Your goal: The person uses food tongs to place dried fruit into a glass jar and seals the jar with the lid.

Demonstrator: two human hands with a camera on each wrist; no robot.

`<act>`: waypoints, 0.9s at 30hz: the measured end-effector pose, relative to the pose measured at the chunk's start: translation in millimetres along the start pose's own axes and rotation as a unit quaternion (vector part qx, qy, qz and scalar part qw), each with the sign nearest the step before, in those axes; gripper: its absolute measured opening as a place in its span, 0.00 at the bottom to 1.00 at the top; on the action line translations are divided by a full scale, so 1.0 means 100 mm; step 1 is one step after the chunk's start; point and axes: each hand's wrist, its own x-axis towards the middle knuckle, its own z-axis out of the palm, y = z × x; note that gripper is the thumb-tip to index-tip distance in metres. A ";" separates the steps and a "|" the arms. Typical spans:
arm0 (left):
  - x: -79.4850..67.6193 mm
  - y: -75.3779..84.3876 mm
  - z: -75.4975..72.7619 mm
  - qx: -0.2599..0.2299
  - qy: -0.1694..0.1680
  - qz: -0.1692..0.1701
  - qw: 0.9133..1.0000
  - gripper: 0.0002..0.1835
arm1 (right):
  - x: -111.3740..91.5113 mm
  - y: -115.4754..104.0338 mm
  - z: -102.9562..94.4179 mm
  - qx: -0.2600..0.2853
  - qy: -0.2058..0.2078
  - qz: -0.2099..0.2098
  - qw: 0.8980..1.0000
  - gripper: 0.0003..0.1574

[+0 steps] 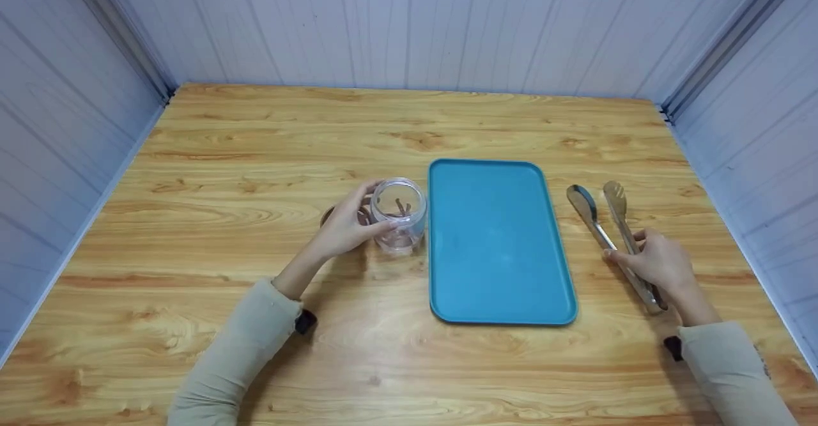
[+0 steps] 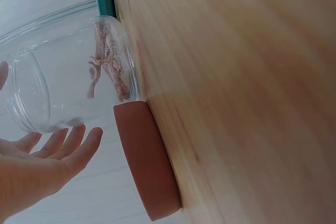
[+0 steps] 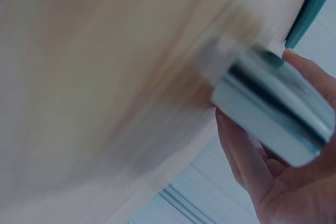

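Observation:
A clear round jar (image 1: 399, 212) stands upright, its mouth uncovered, just left of the blue tray. Several thin brown twisted strips (image 2: 108, 64) lie at its bottom. My left hand (image 1: 348, 225) holds the jar from the left, thumb on the near side and fingers on the far side. A reddish-brown lid (image 2: 147, 156) lies flat on the table beside the jar, partly hidden behind that hand in the head view. Right of the tray, my right hand (image 1: 661, 263) grips metal tongs (image 1: 591, 215) near their joined end. The arms of the tongs are spread and point away from me.
The blue rectangular tray (image 1: 498, 241) lies between the jar and the tongs. Everything stands on a wood-grain table (image 1: 255, 138). Pale panel walls (image 1: 409, 23) rise along the table's back, left and right edges.

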 end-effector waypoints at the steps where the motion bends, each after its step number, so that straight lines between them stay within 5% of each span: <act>1: 0.00 0.00 0.00 0.002 0.000 0.001 1.000 0.35 | 0.00 0.00 0.00 -0.002 -0.001 0.001 1.000 0.46; 10: 0.10 -0.37 0.04 0.000 0.004 0.009 1.000 0.38 | 0.00 -0.01 -0.01 -0.010 -0.011 0.000 1.000 0.48; 19: 0.10 -0.37 0.03 -0.004 -0.003 0.009 1.000 0.37 | -0.01 -0.01 -0.05 -0.017 -0.023 -0.001 1.000 0.53; 27: 0.05 -0.18 0.00 -0.009 -0.012 -0.004 1.000 0.36 | 0.00 -0.05 -0.14 0.029 0.032 -0.011 0.999 0.51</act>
